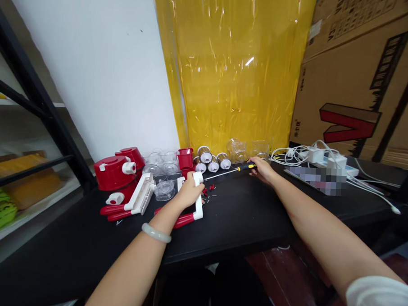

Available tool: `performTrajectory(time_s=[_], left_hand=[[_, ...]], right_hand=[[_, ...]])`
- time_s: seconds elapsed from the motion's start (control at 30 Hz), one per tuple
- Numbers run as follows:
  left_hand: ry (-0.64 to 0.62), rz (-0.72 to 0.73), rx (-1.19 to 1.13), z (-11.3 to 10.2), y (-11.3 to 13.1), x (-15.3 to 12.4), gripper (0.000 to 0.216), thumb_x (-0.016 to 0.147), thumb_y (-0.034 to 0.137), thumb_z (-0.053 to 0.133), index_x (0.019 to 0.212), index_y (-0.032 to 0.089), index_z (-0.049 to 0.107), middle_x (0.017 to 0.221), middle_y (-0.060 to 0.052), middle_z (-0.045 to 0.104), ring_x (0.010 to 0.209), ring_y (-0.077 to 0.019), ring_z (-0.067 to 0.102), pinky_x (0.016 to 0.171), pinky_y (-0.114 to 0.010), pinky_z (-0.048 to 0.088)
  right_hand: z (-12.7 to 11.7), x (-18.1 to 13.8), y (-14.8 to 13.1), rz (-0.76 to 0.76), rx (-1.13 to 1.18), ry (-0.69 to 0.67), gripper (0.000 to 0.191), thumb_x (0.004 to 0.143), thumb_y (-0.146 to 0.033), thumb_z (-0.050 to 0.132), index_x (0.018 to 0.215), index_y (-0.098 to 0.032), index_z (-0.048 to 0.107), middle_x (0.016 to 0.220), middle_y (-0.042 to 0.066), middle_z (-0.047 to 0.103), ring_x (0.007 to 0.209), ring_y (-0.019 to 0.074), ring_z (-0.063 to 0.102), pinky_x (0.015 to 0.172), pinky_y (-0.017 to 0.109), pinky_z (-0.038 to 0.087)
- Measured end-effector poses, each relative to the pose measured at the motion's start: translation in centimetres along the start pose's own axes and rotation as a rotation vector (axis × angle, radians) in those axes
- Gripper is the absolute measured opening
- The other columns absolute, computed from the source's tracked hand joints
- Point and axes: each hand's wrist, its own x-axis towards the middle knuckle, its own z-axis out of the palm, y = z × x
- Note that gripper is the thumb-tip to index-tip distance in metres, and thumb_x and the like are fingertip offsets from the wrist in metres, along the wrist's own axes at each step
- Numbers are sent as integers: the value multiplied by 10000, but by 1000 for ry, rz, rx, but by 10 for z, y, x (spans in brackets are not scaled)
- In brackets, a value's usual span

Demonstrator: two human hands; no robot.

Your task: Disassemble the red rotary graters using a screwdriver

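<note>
My left hand [189, 191] is closed around a white and red plastic frame part [197, 207] lying on the black table [241, 218]. A pale bangle sits on that wrist. My right hand [262, 168] reaches far forward and its fingers close on the yellow and black handle of a screwdriver [230, 171], whose thin metal shaft points left toward the frame part. Small red pieces and screws [209, 191] lie scattered just right of my left hand.
Red domed housings [113, 171], a second white and red frame [139, 197], clear plastic cups [164, 167], a red cup [185, 159] and metal-banded cylinders [210, 160] crowd the table's back left. White chargers and cables [322, 158] lie right. Yellow sheet, cardboard boxes and a shelf stand around.
</note>
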Motion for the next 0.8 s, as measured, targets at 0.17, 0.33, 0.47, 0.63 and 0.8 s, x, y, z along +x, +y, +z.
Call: performTrajectory(time_s=[0.17,0.33,0.47,0.63,0.8], left_hand=[[-10,-13,-39,1,1,-1,414,800,155,520,1139,210,287,762,3,558,419,-188,609,428,-345,538],[-18,-18,-26,1,2,-1,452,794,164,538,1163,206,281,794,-21,590,434,-186,614,447,-349,544],[-13,-13,-16,1,0,-1,476,794,180,551,1184,201,279,788,-23,607,437,-178,609,466,-342,547],[-17,-1,-13,1,-2,1,453,803,174,526,1183,199,281,821,-35,598,433,-185,614,441,-340,539],[-25,-4,4,2,-4,2,431,802,186,531,1153,204,282,845,-41,598,446,-184,624,439,-332,542]], right_hand=[[-1,-3,-5,49,171,-42,62,717,-234,554,768,-217,521,526,-57,496,416,82,426,509,245,466],[-2,-4,-7,64,220,-59,112,793,-323,524,771,-214,521,554,-20,552,444,110,487,509,259,470],[-2,0,-1,26,80,-3,377,855,-571,463,732,-219,517,402,-48,412,350,98,372,479,273,467],[-3,5,4,-22,47,33,200,786,-388,610,741,-228,497,419,-81,383,361,79,344,484,252,469],[0,-1,-3,13,233,-11,92,763,-291,550,756,-217,497,550,-42,508,429,91,440,487,246,464]])
